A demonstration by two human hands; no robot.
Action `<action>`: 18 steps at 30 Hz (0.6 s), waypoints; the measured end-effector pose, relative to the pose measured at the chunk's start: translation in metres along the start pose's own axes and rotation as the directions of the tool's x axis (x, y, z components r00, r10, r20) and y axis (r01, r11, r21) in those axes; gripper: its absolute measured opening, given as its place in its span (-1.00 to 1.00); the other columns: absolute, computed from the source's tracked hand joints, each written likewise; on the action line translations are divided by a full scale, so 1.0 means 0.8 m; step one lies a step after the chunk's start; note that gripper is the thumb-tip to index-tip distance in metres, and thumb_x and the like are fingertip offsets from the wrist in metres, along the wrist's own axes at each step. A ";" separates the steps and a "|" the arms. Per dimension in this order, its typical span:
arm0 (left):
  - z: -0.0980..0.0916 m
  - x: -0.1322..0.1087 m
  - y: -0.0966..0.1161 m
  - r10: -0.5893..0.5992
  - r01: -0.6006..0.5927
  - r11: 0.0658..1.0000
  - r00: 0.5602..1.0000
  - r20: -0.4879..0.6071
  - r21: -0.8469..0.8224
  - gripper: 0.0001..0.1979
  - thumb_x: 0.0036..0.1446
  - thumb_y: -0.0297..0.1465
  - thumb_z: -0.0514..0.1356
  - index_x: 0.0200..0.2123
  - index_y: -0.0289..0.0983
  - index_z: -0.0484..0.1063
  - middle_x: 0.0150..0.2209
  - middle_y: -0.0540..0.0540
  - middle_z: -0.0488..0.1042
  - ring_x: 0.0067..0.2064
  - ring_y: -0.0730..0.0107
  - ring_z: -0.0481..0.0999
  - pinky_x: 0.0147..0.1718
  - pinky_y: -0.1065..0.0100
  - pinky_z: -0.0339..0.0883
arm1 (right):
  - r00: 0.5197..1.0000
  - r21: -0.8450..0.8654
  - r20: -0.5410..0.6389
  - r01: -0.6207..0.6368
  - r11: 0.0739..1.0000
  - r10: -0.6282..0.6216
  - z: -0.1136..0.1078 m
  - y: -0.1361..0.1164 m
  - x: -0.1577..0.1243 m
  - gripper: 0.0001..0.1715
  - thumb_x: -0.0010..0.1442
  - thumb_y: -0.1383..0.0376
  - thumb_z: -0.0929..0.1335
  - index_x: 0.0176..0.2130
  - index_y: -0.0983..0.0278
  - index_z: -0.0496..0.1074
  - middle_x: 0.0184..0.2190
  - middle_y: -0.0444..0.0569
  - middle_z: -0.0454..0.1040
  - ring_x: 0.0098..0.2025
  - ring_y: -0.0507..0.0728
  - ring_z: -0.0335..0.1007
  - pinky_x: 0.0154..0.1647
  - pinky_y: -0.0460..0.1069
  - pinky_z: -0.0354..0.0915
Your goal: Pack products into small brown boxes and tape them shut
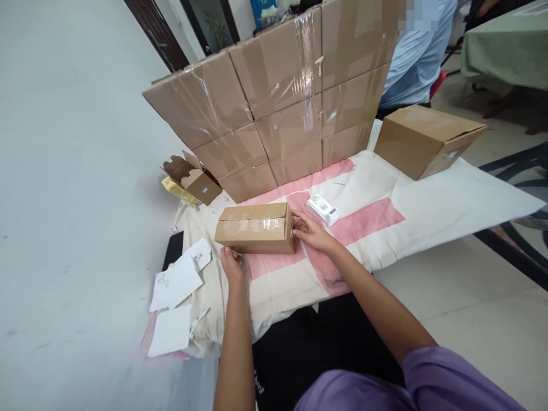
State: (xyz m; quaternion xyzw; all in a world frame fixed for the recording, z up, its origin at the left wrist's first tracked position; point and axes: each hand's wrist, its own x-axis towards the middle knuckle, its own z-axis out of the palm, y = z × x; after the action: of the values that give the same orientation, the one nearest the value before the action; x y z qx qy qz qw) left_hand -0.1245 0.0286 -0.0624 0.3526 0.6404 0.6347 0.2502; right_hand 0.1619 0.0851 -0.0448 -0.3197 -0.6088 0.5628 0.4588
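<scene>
A small brown cardboard box (252, 228), closed with clear tape along its top seam, lies on the cloth-covered table in front of me. My left hand (232, 265) holds its near left corner, with the fingers partly hidden by the box. At the box's right end, my right hand (310, 233) presses its fingers against the side, and a small white spot shows by the fingertips. Just beyond my right hand lies a white plastic device (322, 210) with a small dark window.
Behind stands a wall of taped cartons (291, 125). A larger carton (428, 140) sits at the right, and an opened carton (201, 185) at the left beside a yellow packet (180, 191). White paper sheets (175, 282) lie at the left edge. A person in light blue (413, 63) is behind.
</scene>
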 end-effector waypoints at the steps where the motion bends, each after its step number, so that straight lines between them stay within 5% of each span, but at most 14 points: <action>1: 0.000 0.000 0.001 0.001 -0.001 1.000 1.000 0.000 0.003 -0.59 0.25 0.03 0.05 -0.38 -0.19 0.22 -0.59 0.14 0.12 -0.56 0.50 0.16 -0.53 0.39 0.02 | 1.000 0.000 0.003 0.002 1.000 -0.002 0.000 -0.001 0.000 -0.14 0.17 0.22 0.42 0.37 0.19 0.13 -0.06 0.03 0.40 -0.19 0.14 0.36 -0.06 0.13 0.40; 12: 0.006 -0.009 0.017 -0.016 0.016 1.000 1.000 -0.003 -0.005 -0.59 0.28 0.01 0.04 -0.41 -0.19 0.20 -0.59 0.13 0.13 -0.54 0.49 0.15 -0.50 0.40 0.03 | 0.995 -0.049 0.092 0.032 0.998 -0.028 -0.004 -0.007 -0.011 0.09 0.02 0.29 0.49 0.41 0.11 0.02 -0.07 0.01 0.34 -0.14 0.15 0.36 -0.13 0.08 0.37; 18: 0.006 -0.015 0.024 -0.038 0.038 0.999 0.999 0.014 -0.030 -0.62 0.30 -0.01 0.05 -0.36 -0.20 0.26 -0.56 0.12 0.12 -0.52 0.48 0.14 -0.49 0.39 0.03 | 1.000 -0.005 0.025 0.006 1.000 -0.006 -0.003 -0.003 -0.005 -0.14 0.11 0.19 0.45 0.32 0.12 0.16 -0.24 -0.06 0.34 -0.24 0.14 0.33 -0.15 0.09 0.36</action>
State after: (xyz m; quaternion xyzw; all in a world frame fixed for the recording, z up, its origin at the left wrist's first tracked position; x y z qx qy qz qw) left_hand -0.1108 0.0210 -0.0453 0.3409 0.6354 0.6372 0.2720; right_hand 0.1663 0.0817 -0.0434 -0.3119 -0.6168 0.5639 0.4520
